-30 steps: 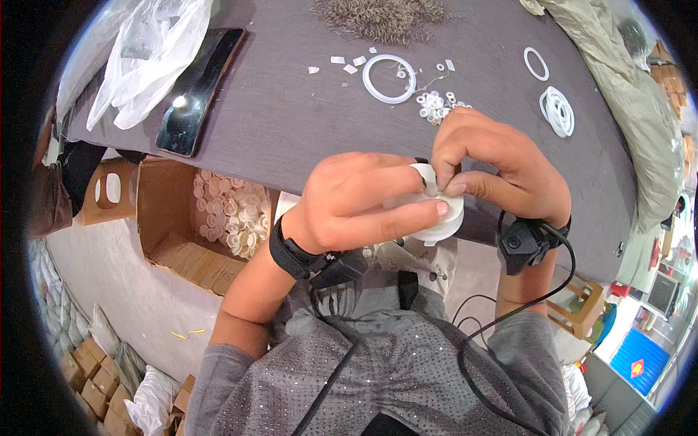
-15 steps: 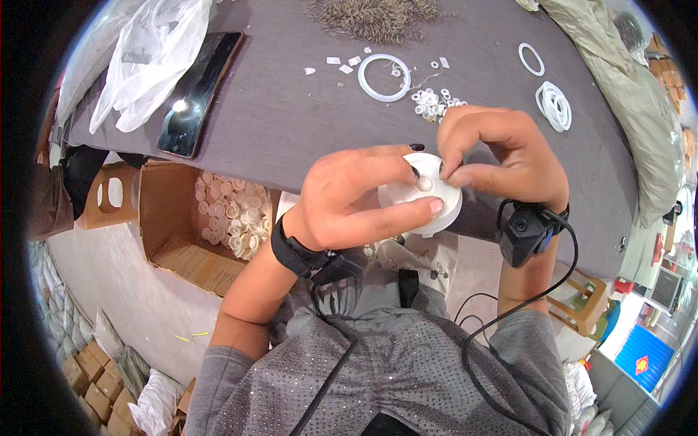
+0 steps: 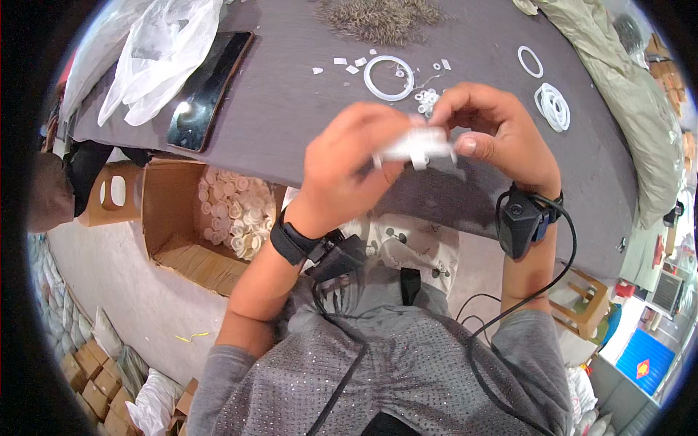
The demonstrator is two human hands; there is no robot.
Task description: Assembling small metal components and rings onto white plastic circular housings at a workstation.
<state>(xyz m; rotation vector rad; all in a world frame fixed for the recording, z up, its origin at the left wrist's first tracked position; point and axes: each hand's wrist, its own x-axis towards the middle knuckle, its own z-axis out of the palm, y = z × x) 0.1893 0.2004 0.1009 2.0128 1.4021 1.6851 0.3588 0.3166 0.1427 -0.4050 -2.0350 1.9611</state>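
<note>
A round white plastic cap (image 3: pixel 414 147) is tilted nearly edge-on and smeared by motion above the table's near edge, with small projections along its underside. My left hand (image 3: pixel 352 163) is closed around its left side, fingers over the far side and thumb below. My right hand (image 3: pixel 498 131) is curled at its right end, with thumb and forefinger at the rim; whether a small part is between them is hidden. Just beyond the hands lies a pile of small white rings (image 3: pixel 426 100), partly covered by the right hand.
A larger white ring (image 3: pixel 389 78) lies beyond the pile, with stacked white rings (image 3: pixel 552 107) and a single ring (image 3: pixel 531 62) to the right. Springs (image 3: pixel 382 20) are heaped at the back. A phone (image 3: pixel 209 91) and plastic bag (image 3: pixel 156 58) lie left. Below, a cardboard box (image 3: pixel 171 196) holds white parts.
The cap has tipped from its round face showing to nearly edge-on and moved slightly away from me. My left hand has turned with it; my right hand has shifted a little away and left.
</note>
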